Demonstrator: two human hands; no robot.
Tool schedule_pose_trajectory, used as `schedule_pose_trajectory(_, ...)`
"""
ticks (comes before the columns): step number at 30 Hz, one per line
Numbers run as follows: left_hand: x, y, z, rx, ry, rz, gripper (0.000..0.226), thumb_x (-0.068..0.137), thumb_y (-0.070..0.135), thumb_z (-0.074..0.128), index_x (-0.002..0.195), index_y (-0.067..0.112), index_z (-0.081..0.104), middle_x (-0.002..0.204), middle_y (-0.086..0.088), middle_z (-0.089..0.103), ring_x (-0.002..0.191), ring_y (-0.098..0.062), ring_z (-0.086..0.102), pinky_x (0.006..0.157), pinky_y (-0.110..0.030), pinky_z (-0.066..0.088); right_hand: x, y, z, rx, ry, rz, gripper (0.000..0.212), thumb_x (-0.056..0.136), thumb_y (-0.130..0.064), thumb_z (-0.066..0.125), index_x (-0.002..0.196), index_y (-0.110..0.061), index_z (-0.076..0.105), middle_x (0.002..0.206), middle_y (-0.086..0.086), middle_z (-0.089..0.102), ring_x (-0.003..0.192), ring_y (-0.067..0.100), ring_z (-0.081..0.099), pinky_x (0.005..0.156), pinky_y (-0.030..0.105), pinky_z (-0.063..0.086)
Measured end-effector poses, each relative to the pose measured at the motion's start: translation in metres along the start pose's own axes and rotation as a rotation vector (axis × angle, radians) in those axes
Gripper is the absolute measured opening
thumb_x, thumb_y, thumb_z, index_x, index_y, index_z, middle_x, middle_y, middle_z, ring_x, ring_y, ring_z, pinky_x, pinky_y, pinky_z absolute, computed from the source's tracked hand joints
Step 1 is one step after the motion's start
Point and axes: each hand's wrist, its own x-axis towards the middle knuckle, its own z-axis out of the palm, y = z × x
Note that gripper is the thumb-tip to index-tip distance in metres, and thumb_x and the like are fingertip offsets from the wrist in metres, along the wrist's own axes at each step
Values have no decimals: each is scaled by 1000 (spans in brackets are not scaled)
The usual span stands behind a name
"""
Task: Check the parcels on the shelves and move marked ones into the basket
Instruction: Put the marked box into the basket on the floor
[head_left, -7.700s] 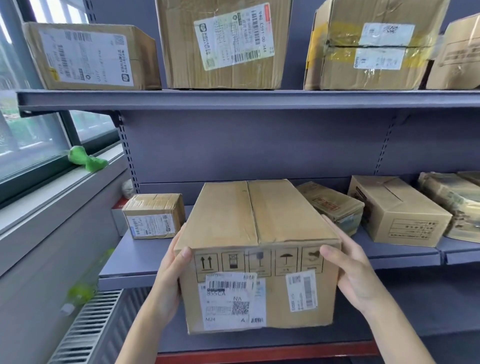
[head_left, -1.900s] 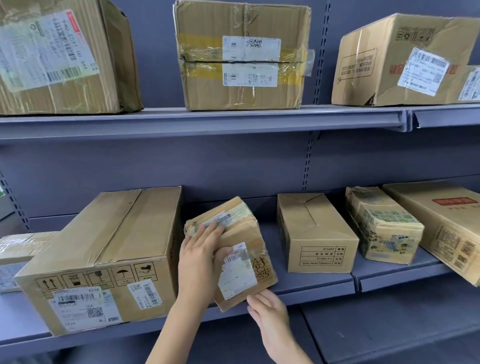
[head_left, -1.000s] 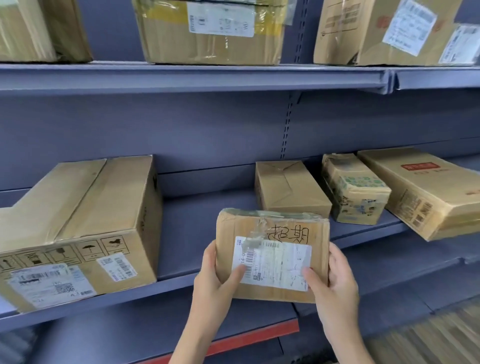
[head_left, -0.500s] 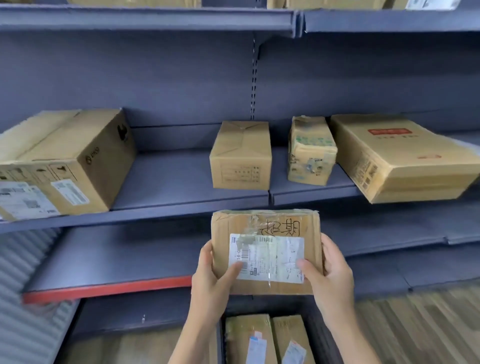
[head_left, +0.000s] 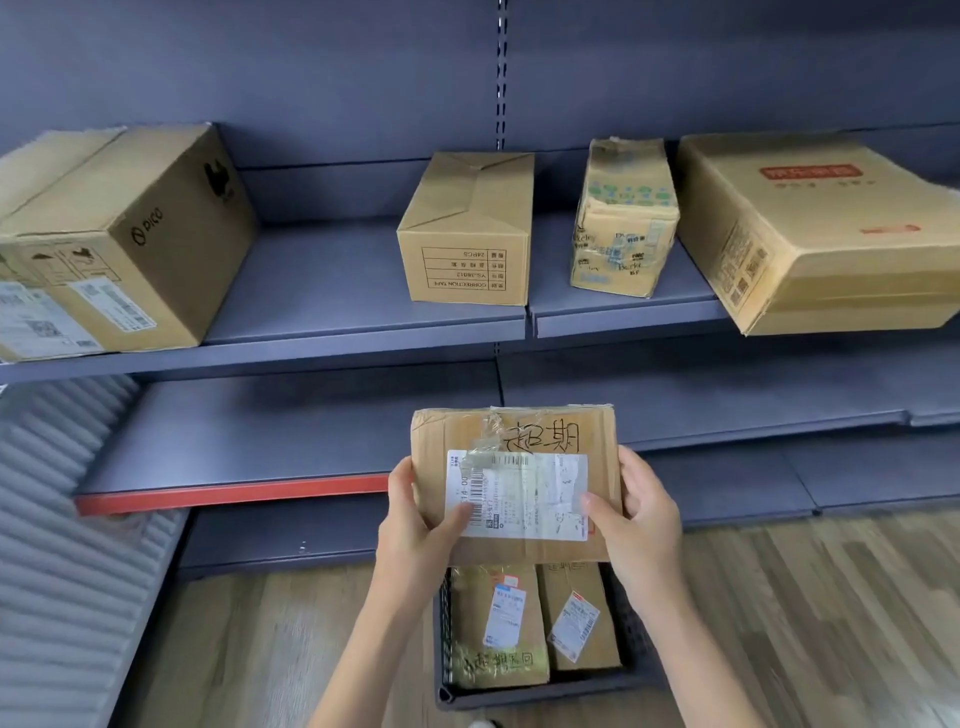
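Head camera view, looking down along grey metal shelves (head_left: 363, 332) to a wooden floor.

Both hands hold one flat cardboard parcel (head_left: 514, 483) in the air, in front of the lower shelves and directly above a dark basket (head_left: 545, 696) on the floor. The left hand (head_left: 415, 525) is closed round the parcel's left edge, thumb across the white shipping label (head_left: 519, 493). The right hand (head_left: 639, 514) is closed round the right edge, thumb on the label's lower right corner. Neither hand holds anything else.

The parcel's broad labelled face is turned toward the camera. Its long axis runs left to right, roughly level. Handwritten black characters (head_left: 543, 434) sit along its top edge, upright to the reader, so the top points away from the person.

Two parcels (head_left: 498, 623) already lie side by side in the basket, filling most of what shows.

Likely risks: lowered flat and crosswise, the parcel may catch the basket rim or perch across the two below and slide off. Letting go from this height could let it tip and land on the floor. The shiny tape (head_left: 493, 452) under the left thumb may be slippery.

Four other boxes stand on the upper shelf, well apart from the hands.
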Motion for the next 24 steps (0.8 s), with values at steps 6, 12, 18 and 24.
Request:
schedule_pose_trajectory(6,26,-11,22,-9,-93,-25,60,84,18,64,130,30,28,114,-2,61,94,-22,64,80,-47,56,16,8,-9,-51,29,36,51,84,9,50,99,-39,59,104,-15,68,99,4,64,88,32,52)
schedule_pose_trajectory(12,38,-8,58,79,-172,-5,59,85,16,63,132,25,27,107,2,59,84,-9,60,66,-24,54,25,26,-40,32,121,124,34,85,8,52,103,-19,59,95,-15,66,81,-10,64,64,12,50)
schedule_pose_trajectory(18,44,-1,98,99,-155,9,58,83,12,65,130,26,34,102,8,60,87,-13,62,74,-33,56,64,54,-83,-53,163,220,7,81,-8,66,82,-7,58,84,8,65,83,25,62,71,36,50)
schedule_pose_trajectory(24,47,1,133,70,-102,9,44,80,11,68,113,32,49,101,9,63,85,-14,64,72,-36,57,86,83,-118,10,117,352,12,80,-8,67,76,-5,56,84,16,66,75,25,62,68,41,54)
